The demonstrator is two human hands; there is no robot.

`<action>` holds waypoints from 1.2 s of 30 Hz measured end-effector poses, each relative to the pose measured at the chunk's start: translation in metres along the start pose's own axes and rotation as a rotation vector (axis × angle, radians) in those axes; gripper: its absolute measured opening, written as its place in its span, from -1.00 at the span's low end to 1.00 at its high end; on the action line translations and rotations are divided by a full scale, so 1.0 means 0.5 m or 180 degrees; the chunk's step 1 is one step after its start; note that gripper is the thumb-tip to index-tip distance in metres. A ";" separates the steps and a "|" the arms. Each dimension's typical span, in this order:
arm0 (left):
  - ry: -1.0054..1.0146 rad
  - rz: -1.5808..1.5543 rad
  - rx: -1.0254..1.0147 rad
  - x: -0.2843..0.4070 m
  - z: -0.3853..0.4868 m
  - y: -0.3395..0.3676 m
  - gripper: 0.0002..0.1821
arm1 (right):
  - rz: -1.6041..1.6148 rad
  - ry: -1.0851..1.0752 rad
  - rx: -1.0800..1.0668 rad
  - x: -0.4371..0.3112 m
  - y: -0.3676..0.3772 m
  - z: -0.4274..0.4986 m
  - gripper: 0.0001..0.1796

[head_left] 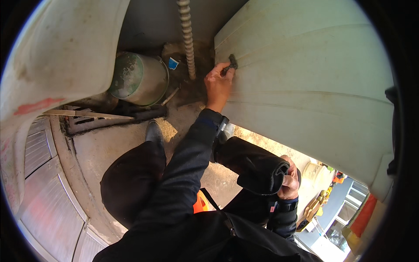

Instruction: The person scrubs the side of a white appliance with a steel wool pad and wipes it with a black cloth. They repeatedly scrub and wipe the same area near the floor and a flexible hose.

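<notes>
My left hand (pixel 219 82) reaches forward and pinches a dark, wad-like scouring pad (pixel 233 61) between thumb and fingers. The pad rests against a large pale panel (pixel 304 68) with faint ridges and brownish smudges, close to its left edge. Lower down on the right, my right hand (pixel 289 183) grips the rolled end of a thick black cloth (pixel 258 170), its thumb on the near side. That cloth extends leftward over my leg, below the panel's bottom edge.
A dirty bucket (pixel 147 80) lies tipped beside a ribbed upright pole (pixel 187 39), near a blue scrap (pixel 173 63). A curved whitish sheet (pixel 55 49) hangs at left above metal panels (pixel 54 203). Something orange (pixel 200 202) shows between my legs; a pale bucket (pixel 312 172) stands at right.
</notes>
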State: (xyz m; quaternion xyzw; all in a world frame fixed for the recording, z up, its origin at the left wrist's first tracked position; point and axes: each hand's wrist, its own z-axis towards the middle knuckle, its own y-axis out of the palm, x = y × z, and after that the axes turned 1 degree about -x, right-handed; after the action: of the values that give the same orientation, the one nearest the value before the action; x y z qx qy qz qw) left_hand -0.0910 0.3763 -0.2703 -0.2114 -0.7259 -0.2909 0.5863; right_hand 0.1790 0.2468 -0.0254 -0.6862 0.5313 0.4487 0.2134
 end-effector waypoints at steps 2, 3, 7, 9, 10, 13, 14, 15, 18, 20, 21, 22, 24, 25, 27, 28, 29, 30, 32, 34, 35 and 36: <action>-0.0377 -0.0216 0.0024 0.009 0.000 -0.009 -0.65 | -0.0031 0.0031 0.0072 -0.001 0.001 -0.001 -0.49; -0.0093 -0.0320 0.0084 0.023 0.000 -0.008 -0.65 | -0.0031 0.0024 0.0069 -0.001 0.001 -0.002 -0.49; -0.0081 -0.0404 -0.0045 0.120 -0.032 0.014 -0.64 | -0.0044 -0.0001 -0.0049 0.002 -0.006 0.001 -0.46; 0.0406 -0.0949 -0.0016 0.148 -0.050 0.043 -0.65 | -0.0057 0.0021 -0.0014 0.006 -0.012 0.002 -0.45; 0.0609 -0.0554 0.0170 0.146 -0.059 0.054 -0.66 | -0.0048 0.0009 -0.0045 0.007 -0.015 0.002 -0.45; 0.0869 -0.0502 0.0534 0.076 -0.064 0.050 -0.66 | -0.0005 -0.0026 -0.0031 0.007 -0.019 -0.001 -0.46; 0.0160 -0.0683 0.0423 0.036 -0.069 0.036 -0.67 | 0.0019 -0.0010 -0.0002 0.007 -0.019 -0.002 -0.46; 0.0393 0.0126 0.0524 -0.005 -0.059 0.004 -0.68 | 0.0046 0.0018 0.0023 0.006 -0.018 -0.003 -0.47; 0.0031 0.0818 0.0412 -0.054 -0.068 -0.036 -0.69 | 0.0044 0.0031 -0.0062 0.004 -0.015 -0.003 -0.49; -0.0513 0.0562 0.0208 -0.034 -0.089 -0.035 -0.68 | 0.0015 -0.0013 -0.0135 0.006 -0.015 0.000 -0.47; -0.0105 0.0388 0.0308 -0.012 -0.100 -0.023 -0.68 | -0.0019 -0.0009 -0.0116 0.006 -0.015 -0.001 -0.46; 0.0110 0.0262 0.0331 0.011 -0.108 -0.007 -0.69 | -0.0057 -0.0002 -0.0105 0.007 -0.017 0.000 -0.45; 0.0491 0.0135 0.0401 0.042 -0.112 0.018 -0.70 | -0.0156 -0.0040 -0.0112 0.008 -0.020 0.000 -0.44; 0.0738 0.0108 0.0475 0.045 -0.106 0.028 -0.70 | -0.0123 -0.0015 -0.0096 0.009 -0.020 -0.002 -0.44; 0.0887 0.0201 0.0518 0.029 -0.086 0.032 -0.71 | -0.0088 -0.0033 -0.0009 0.009 -0.019 -0.004 -0.45; 0.0770 0.0324 0.0475 0.010 -0.082 0.021 -0.71 | -0.0075 -0.0018 0.0015 0.008 -0.018 -0.005 -0.48; 0.0516 0.0500 0.0341 -0.011 -0.080 0.006 -0.71 | -0.0066 -0.0010 0.0063 0.007 -0.014 -0.007 -0.50; 0.0464 0.0757 0.0341 -0.029 -0.074 -0.014 -0.71 | -0.0061 -0.0013 0.0084 0.006 -0.011 -0.005 -0.53; 0.0422 0.0702 0.0268 -0.044 -0.069 -0.031 -0.72 | -0.0063 0.0004 0.0046 0.003 -0.006 -0.002 -0.53; 0.0124 0.0725 0.0068 -0.032 -0.072 -0.032 -0.74 | -0.0081 -0.0020 -0.0050 0.000 -0.001 0.005 -0.53; 0.0435 0.0540 0.0181 -0.018 -0.074 -0.022 -0.74 | -0.0067 -0.0023 -0.0116 0.000 0.001 0.005 -0.53; 0.0516 0.0406 0.0192 0.000 -0.075 -0.009 -0.73 | -0.0088 0.0001 -0.0082 -0.001 0.002 0.007 -0.53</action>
State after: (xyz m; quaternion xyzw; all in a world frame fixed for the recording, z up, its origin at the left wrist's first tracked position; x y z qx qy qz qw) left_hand -0.0666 0.3476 -0.2655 -0.2152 -0.6696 -0.2472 0.6665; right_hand 0.1768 0.2493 -0.0265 -0.6962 0.5160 0.4525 0.2106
